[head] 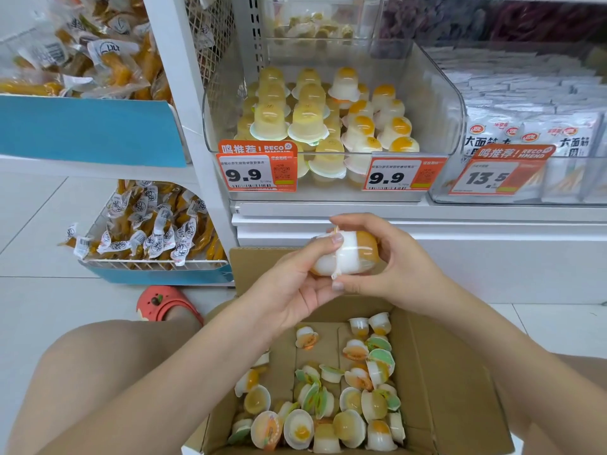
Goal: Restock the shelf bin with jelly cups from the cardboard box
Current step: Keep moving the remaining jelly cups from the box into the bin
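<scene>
Gleaming white floor tiles underfoot

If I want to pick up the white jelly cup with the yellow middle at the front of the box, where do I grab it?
Come from above and pinch that jelly cup across its wide rim, thumb on one side, fingers on the other. It lies tipped in the cardboard box, and its rim sticks out past its neighbours, so that looks the easiest part to hold.

Jelly cups: glossy clear plastic, showing. Box: matt brown cardboard. Bin: smooth transparent plastic, gleaming.
</scene>
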### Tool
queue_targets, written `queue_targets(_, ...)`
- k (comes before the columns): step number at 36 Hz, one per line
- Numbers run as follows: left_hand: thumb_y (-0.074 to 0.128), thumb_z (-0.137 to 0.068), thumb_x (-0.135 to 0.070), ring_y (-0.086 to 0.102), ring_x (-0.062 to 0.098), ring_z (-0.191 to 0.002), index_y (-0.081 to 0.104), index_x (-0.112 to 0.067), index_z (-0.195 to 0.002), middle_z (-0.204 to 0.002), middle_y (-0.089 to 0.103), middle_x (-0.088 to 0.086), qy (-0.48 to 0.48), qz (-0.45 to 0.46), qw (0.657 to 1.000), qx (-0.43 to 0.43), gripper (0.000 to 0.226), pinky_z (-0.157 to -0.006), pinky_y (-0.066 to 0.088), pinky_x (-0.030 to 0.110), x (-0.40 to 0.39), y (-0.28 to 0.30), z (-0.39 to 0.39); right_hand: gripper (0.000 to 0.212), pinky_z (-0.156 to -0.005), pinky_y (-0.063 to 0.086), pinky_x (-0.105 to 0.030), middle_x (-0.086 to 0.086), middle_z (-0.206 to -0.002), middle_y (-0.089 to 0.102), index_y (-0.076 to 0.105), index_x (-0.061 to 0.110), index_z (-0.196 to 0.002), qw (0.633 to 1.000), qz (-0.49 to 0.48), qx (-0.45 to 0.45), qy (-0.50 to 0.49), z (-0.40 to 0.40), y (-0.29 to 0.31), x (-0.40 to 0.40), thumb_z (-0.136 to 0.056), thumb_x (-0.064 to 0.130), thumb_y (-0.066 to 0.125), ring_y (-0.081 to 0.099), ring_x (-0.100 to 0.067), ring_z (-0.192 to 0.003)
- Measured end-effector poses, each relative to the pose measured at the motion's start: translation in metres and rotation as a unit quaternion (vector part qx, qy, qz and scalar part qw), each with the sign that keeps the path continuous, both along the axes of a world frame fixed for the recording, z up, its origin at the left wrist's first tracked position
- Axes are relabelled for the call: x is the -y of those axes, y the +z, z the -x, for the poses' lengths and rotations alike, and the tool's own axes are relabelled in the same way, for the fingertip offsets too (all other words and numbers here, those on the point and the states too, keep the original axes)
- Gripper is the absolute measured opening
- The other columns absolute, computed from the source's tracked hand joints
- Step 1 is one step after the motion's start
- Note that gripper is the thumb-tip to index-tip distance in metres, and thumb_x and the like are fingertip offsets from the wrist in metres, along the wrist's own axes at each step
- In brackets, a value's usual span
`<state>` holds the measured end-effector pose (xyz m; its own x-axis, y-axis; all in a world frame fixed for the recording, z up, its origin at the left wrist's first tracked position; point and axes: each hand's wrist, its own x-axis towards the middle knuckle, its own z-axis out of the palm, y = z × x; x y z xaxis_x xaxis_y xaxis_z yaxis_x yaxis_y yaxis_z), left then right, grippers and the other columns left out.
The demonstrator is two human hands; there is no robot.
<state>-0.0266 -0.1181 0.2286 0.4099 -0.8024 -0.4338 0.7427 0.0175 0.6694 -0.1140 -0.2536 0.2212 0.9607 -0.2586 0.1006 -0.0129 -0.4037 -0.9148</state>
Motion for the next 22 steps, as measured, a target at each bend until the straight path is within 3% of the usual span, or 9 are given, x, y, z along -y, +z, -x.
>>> queue_targets(3,0.064,-0.073,-0.023,0.07,0.026,-0.083,0.061,-0.003,-0.108,-0.102,0.069,0.02,0.002,0.015,1.0,-0.022,0.041,-0.069,0.059,0.028,0.0,0.003,-0.002,0.068,-0.085,0.051,-0.024,0.012,-0.112,0.062,0.056,0.031,-0.117,1.0,-0.004,0.013,-0.007,-0.003,0.003,0.0,-0.055,0.038,0.084,0.061,-0.009,-0.101)
queue_targets(9,0.065,-0.073,-0.027,0.068,0.026,-0.092,0.061,-0.007,-0.11,-0.11,0.068,0.019,-0.018,0.015,1.0,0.007,0.042,-0.081,0.057,0.033,0.0,0.007,-0.007,0.06,-0.084,0.045,-0.013,0.02,-0.108,0.065,0.06,0.036,-0.111,0.998,0.045,0.031,-0.04,-0.006,0.011,-0.002,-0.055,0.048,0.078,0.059,-0.003,-0.101)
queue_targets(11,0.065,-0.074,-0.031,0.068,0.026,-0.095,0.06,-0.01,-0.113,-0.11,0.068,0.017,-0.035,0.013,0.998,0.046,0.045,-0.082,0.057,0.035,0.001,0.009,-0.012,0.059,-0.085,0.043,-0.013,0.019,-0.108,0.065,0.06,0.036,-0.111,0.996,0.052,0.039,-0.053,-0.007,0.015,0.0,-0.056,0.043,0.083,0.059,-0.002,-0.1)
queue_targets(13,0.069,-0.076,-0.037,0.066,0.025,-0.104,0.061,-0.011,-0.115,-0.113,0.068,0.011,-0.057,-0.016,0.986,0.159,0.048,-0.087,0.055,0.038,0.003,0.012,-0.024,0.056,-0.083,0.047,-0.021,0.013,-0.104,0.066,0.062,0.033,-0.11,0.995,0.036,0.051,-0.083,-0.01,0.023,0.006,-0.061,0.029,0.088,0.06,-0.004,-0.094)
queue_targets(15,0.073,-0.07,-0.048,0.063,0.016,-0.11,0.062,-0.019,-0.116,-0.116,0.067,-0.002,-0.058,-0.092,0.928,0.356,0.055,-0.091,0.053,0.036,0.005,0.017,-0.043,0.05,-0.081,0.052,-0.028,0.01,-0.098,0.067,0.063,0.032,-0.108,0.988,0.025,0.068,-0.133,-0.017,0.036,0.019,-0.065,0.024,0.086,0.062,-0.01,-0.088)
queue_targets(18,0.078,-0.069,-0.046,0.057,0.002,-0.106,0.061,-0.025,-0.117,-0.115,0.061,-0.015,-0.006,-0.199,0.787,0.584,0.055,-0.091,0.046,0.022,0.004,0.018,-0.075,0.045,-0.076,0.055,-0.028,0.008,-0.095,0.065,0.062,0.035,-0.104,0.976,0.042,0.086,-0.197,-0.037,0.064,0.051,-0.066,0.027,0.085,0.06,-0.008,-0.082)
queue_targets(20,0.078,-0.072,-0.036,0.055,0.001,-0.1,0.063,-0.022,-0.113,-0.109,0.062,-0.012,0.035,-0.219,0.737,0.638,0.046,-0.082,0.041,0.01,0.002,0.018,-0.091,0.045,-0.07,0.05,-0.016,0.012,-0.089,0.061,0.061,0.034,-0.104,0.97,0.091,0.076,-0.211,-0.059,0.082,0.073,-0.066,0.029,0.085,0.056,0.002,-0.075)
queue_targets(22,0.078,-0.074,-0.031,0.057,0.002,-0.094,0.064,-0.02,-0.107,-0.102,0.064,-0.01,0.068,-0.212,0.733,0.643,0.037,-0.073,0.039,0.003,0.003,0.017,-0.099,0.048,-0.065,0.045,-0.011,0.016,-0.088,0.059,0.062,0.031,-0.106,0.963,0.154,0.042,-0.217,-0.085,0.096,0.093,-0.064,0.033,0.086,0.055,0.008,-0.074)
